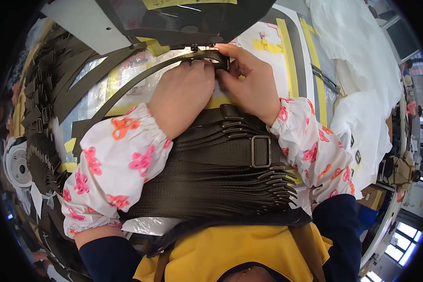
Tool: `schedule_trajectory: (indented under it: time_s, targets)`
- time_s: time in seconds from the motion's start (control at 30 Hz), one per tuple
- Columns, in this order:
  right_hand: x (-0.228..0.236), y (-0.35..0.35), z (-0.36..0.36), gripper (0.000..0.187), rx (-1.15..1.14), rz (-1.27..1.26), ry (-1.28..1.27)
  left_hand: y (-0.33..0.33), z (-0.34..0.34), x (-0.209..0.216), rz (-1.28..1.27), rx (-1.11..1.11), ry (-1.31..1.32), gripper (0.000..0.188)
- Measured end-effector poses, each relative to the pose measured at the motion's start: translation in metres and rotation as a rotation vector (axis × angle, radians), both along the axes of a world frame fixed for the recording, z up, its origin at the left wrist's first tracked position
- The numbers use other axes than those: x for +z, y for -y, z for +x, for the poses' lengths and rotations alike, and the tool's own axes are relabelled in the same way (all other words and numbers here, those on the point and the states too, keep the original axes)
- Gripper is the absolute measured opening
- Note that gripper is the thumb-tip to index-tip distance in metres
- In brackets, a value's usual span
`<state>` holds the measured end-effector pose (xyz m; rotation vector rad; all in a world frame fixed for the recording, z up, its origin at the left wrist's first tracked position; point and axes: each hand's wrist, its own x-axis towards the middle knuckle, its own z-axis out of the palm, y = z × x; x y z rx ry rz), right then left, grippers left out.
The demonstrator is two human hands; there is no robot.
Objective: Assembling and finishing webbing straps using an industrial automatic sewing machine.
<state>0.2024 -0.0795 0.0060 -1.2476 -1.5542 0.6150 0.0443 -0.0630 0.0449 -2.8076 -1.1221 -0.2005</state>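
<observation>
Under the head of a sewing machine (183,23), a dark olive webbing strap (138,81) curves in from the left and ends in a small loop. My left hand (185,91) is closed on this strap near the needle area, with its fingertips partly hidden. Thumb and forefinger of my right hand (254,82) pinch the looped end, where a dark buckle (223,62) partly shows. Below my wrists lies a thick stack of similar webbing straps (197,174), their folded ends toward the right. On top of it rests one strap with a rectangular slide buckle (261,151).
More straps with buckles (42,89) hang along the left side. Beyond them is a white round device (18,164). Yellow tape strips (289,61) mark the work surface, and dark tweezers (325,79) lie at right beside crumpled white sheeting (369,108).
</observation>
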Motion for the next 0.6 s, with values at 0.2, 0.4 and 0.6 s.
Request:
schedule_trajectory:
  time_s: [0.2, 0.4, 0.6]
  targets:
    - [-0.007, -0.005, 0.010, 0.033, 0.013, 0.005, 0.017, -0.027, -0.018, -0.017, -0.172, -0.307, 0.415, 0.013]
    - [-0.008, -0.006, 0.011, 0.032, 0.028, 0.035, 0.019, -0.028, -0.025, -0.024, -0.117, -0.364, 0.318, 0.029]
    - [-0.006, -0.002, 0.009, 0.032, 0.021, -0.015, 0.013, -0.027, -0.031, -0.028, -0.069, -0.412, 0.260, 0.034]
